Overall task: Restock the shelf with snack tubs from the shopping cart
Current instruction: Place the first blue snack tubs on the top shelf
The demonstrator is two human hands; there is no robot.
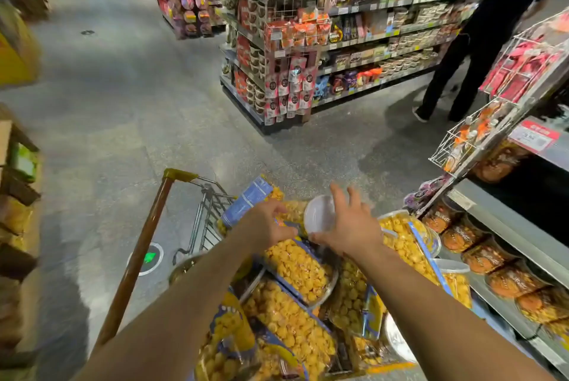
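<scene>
1. Plainly, one shelf (505, 226) stands to the right, and its low tier holds at least five orange tubs (483, 257) in a row.
2. One shopping cart (212, 205) carries roughly seven yellow popcorn tubs (298, 266) (heaped, so the count is loose).
3. One snack tub (292, 209) lies atop the heap, its white lid (318, 214) facing the camera.
4. Two hands: the left hand (271, 223) curls onto the tub's side, and the right hand (348, 226) spreads wide over the lid. Best to close the right hand round the rim first, then lift level.
</scene>
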